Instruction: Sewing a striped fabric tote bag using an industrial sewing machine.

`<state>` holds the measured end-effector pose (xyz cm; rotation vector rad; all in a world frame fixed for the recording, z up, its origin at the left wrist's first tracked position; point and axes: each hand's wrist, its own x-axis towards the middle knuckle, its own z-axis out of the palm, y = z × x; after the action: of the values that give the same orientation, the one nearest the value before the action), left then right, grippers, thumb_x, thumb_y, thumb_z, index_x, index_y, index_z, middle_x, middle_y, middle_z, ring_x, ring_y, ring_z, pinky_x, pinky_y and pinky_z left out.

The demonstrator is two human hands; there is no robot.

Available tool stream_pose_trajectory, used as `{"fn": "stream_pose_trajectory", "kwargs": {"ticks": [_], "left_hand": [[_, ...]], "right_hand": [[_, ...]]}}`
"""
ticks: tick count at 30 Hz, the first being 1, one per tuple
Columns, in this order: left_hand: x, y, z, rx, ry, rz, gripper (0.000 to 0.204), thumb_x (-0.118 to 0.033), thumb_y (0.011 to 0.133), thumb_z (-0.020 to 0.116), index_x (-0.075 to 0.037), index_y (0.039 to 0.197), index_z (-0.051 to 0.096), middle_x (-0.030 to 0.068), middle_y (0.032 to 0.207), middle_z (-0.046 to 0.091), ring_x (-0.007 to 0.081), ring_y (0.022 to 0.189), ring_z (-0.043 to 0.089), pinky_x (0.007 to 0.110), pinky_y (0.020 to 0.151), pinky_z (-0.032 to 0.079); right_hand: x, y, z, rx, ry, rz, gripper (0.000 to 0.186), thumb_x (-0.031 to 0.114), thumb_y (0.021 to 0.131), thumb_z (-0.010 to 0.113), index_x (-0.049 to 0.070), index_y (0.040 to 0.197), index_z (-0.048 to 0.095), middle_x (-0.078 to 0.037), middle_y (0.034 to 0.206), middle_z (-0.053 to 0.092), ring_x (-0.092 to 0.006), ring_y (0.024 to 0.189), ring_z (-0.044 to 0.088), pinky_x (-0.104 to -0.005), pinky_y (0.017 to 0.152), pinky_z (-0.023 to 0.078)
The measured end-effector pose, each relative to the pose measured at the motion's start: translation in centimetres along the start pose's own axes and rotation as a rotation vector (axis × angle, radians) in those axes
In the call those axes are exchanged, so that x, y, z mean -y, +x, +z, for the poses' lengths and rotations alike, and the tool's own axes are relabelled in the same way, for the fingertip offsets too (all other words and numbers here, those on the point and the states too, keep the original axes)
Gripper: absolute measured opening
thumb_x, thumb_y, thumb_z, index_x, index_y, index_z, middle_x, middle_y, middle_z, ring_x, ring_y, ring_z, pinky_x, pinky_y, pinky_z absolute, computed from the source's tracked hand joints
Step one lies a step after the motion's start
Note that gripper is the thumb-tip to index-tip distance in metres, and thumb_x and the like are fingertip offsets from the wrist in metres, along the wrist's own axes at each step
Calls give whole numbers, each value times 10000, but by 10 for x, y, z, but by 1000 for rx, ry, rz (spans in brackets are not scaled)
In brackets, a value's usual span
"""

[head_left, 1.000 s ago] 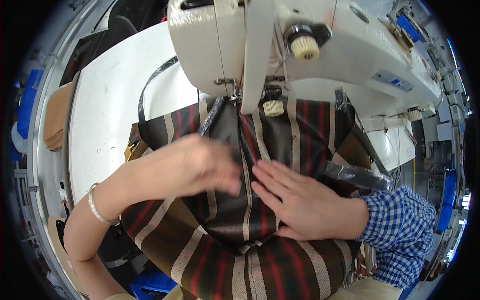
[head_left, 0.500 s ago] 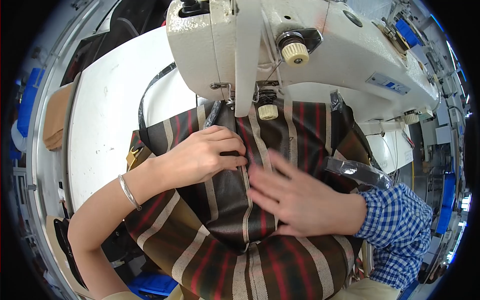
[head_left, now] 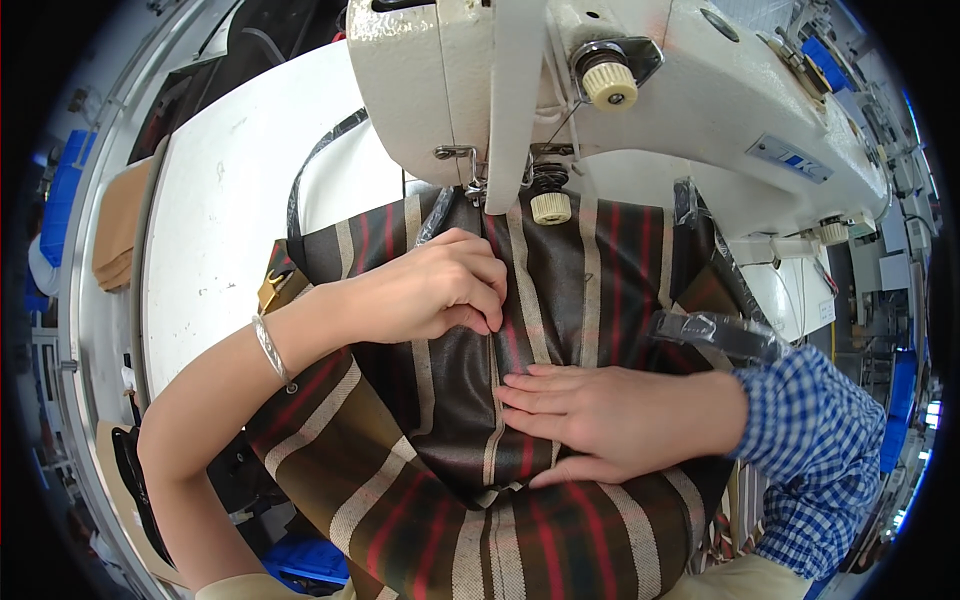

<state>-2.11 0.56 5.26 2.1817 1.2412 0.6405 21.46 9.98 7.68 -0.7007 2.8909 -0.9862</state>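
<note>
A dark brown bag [head_left: 555, 300] with red and beige stripes is spread under the sewing machine's head [head_left: 420, 90]. Its near part folds up toward me, and a seam runs down its middle. My left hand [head_left: 440, 290] is closed, thumb and fingers pinching the bag at that seam just in front of the needle area. Lower down, my right hand [head_left: 620, 415] lies flat on the bag with fingers stretched toward the seam. A plastic-wrapped strap [head_left: 715, 335] sits above my right wrist. The presser foot and needle tip are hidden behind the machine's white front bar.
The white table [head_left: 215, 190] extends to the left, where another wrapped strap [head_left: 305, 180] loops over it. A brass clasp [head_left: 268, 290] hangs at the bag's left edge. Brown pieces [head_left: 120, 235] are stacked at far left. A blue bin [head_left: 305, 562] is low beside me.
My right hand has come down and settled flat on the bag, slightly lower and to the right. My left hand stays at the seam. The view has shifted a little.
</note>
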Motion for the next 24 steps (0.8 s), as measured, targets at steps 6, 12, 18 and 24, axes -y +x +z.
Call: {"fn": "stream_pose_trajectory", "kwargs": {"ticks": [6,12,18,24], "left_hand": [[3,8,-8,106,-26,-35,84,-49,744,737,-40,820,701,39,907,627,260,979,531,393,947,383],[11,10,-18,19,21,3,92,-26,755,721,1,835,684,76,927,626,274,998,540,387,889,440],[10,13,-16,68,-25,-72,63,38,769,636,38,831,626,116,878,591,302,959,546,387,825,478],[0,18,-18,222,224,-106,110,47,776,631,7,842,552,106,889,520,305,981,496,395,823,442]], "right_hand": [[-35,34,-8,-138,-518,-160,143,178,753,634,69,663,655,-68,818,563,-241,768,565,-335,673,476],[-30,47,-3,164,-869,-429,200,163,656,606,-22,678,683,-75,775,590,-278,852,575,-336,751,482],[-27,45,6,199,-1060,-432,286,206,711,579,-56,733,693,-155,848,662,-324,875,649,-352,787,506],[-32,40,-1,-11,-912,-383,263,200,704,589,-49,748,662,-149,842,651,-321,824,665,-362,758,550]]}}
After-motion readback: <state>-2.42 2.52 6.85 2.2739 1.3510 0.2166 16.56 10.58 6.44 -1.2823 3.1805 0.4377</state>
